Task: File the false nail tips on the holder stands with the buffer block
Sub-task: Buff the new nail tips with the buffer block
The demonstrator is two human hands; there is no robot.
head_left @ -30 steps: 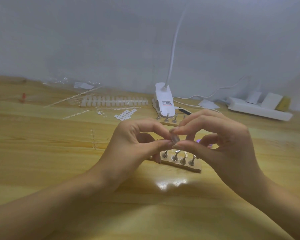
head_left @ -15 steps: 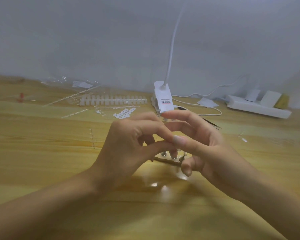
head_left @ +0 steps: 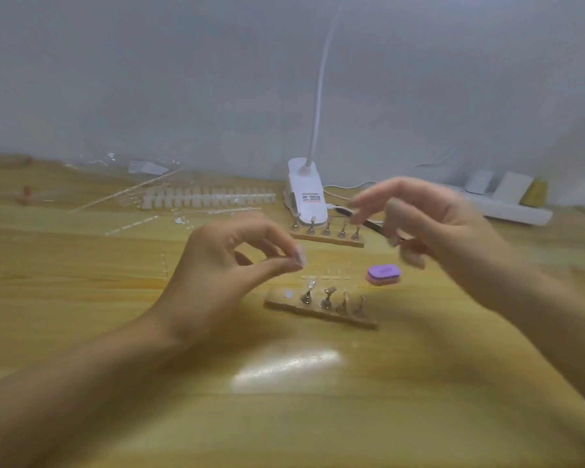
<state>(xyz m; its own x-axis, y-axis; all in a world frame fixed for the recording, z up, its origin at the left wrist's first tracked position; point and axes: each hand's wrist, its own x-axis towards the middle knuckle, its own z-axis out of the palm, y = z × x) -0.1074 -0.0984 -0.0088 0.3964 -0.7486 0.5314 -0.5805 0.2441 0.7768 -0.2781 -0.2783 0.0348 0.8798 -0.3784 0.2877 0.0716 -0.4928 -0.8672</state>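
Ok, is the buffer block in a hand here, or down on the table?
Down: the buffer block lies flat on the table, untouched. The left hand pinches a pale nail tip; the right hand hovers open.

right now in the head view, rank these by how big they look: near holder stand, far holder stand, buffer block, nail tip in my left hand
1. near holder stand
2. far holder stand, though distance may explain that; they could match
3. buffer block
4. nail tip pinched by the left hand

Purple-topped, pink-bottomed buffer block [head_left: 383, 274], yellowish wood-grain table [head_left: 81, 298], white clip lamp [head_left: 307, 194], tan wooden holder stands [head_left: 321, 307] with silvery pegs.
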